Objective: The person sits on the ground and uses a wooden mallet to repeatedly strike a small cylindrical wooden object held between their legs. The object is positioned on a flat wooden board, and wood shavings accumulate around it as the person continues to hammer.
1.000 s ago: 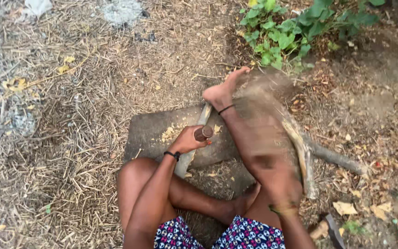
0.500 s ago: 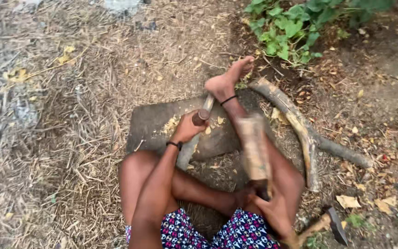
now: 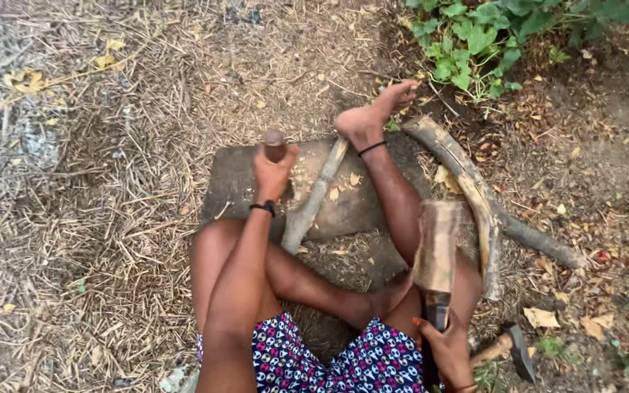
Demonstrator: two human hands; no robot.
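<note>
A stick (image 3: pixel 314 196) lies on the slab (image 3: pixel 234 182) — log (image 3: pixel 467 182) right of it (hatchet (image 3: pixel 511 349) nearer).

No packages, labels, signs or screens are showing anywhere in view.

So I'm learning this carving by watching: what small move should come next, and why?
Probably set the chisel in the left hand back onto the pale stick before striking. Its tip seems to sit off the stick, on the slab, while the right hand holds the wooden mallet raised.
</note>
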